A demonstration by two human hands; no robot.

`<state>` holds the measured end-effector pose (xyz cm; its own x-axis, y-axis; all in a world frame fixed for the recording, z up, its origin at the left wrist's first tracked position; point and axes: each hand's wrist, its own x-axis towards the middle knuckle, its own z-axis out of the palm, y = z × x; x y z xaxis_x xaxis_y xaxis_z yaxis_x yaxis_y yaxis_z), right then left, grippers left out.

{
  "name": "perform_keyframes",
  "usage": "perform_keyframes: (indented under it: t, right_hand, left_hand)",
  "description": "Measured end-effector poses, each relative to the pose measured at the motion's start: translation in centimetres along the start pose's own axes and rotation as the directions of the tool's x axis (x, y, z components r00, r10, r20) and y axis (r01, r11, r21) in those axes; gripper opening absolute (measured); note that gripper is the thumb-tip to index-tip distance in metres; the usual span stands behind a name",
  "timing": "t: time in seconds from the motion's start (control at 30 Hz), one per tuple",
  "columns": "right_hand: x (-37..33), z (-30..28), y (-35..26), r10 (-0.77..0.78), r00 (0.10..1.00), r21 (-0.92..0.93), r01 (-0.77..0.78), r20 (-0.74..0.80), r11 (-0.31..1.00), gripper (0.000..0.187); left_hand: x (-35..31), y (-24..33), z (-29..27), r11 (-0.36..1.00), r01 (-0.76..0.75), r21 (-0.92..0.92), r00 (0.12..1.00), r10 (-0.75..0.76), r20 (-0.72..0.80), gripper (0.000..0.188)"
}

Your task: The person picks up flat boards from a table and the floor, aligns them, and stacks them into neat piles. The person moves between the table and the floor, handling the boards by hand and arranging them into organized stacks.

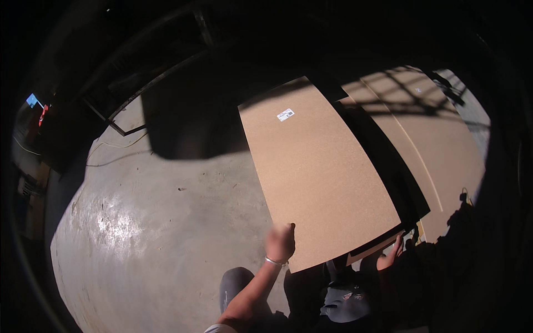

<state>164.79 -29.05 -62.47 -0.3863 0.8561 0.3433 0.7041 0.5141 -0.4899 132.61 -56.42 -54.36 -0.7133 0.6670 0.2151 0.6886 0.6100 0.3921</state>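
A large tan fibreboard panel (322,166) with a small white label (285,115) stretches out in front of me, raised and casting a dark shadow to its right. Closed around its near left edge is my left hand (280,244), slightly blurred, with a pale band at the wrist. My right hand (391,255) is just below the panel's near right corner, fingers stretched upward. It is beside the edge of another brown board (369,248) under the panel; whether it touches that edge I cannot tell.
More brown boards (427,127) lie on the right, crossed by lattice shadows. Grey concrete floor (183,222) spreads to the left, with a thin cable (119,145) across it. A dark metal frame (125,132) stands at the far left. The background is deep in shadow.
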Motion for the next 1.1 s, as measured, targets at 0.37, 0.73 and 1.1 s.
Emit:
perform_keyframes:
  t: [0.37, 0.73, 1.1]
  right_hand:
    - [3.5, 1.1, 2.3, 0.433, 0.901, 0.55, -0.352, -0.019, 0.758, 0.048]
    - [8.8, 6.6, 2.5, 0.497, 0.867, 0.611, -0.37, -0.043, 0.7, 0.057]
    - [10.7, 7.3, 2.9, 0.479, 0.877, 0.713, -0.319, -0.028, 0.624, 0.065]
  left_hand:
    - [-2.4, 3.2, 12.9, 0.717, 0.597, -0.36, 0.779, -0.411, 0.474, 0.054]
    - [0.8, 9.0, 11.9, 0.515, 0.554, -0.654, 0.816, -0.494, 0.302, 0.082]
    - [0.5, 10.5, 13.5, 0.454, 0.733, -0.507, 0.679, -0.531, 0.506, 0.069]
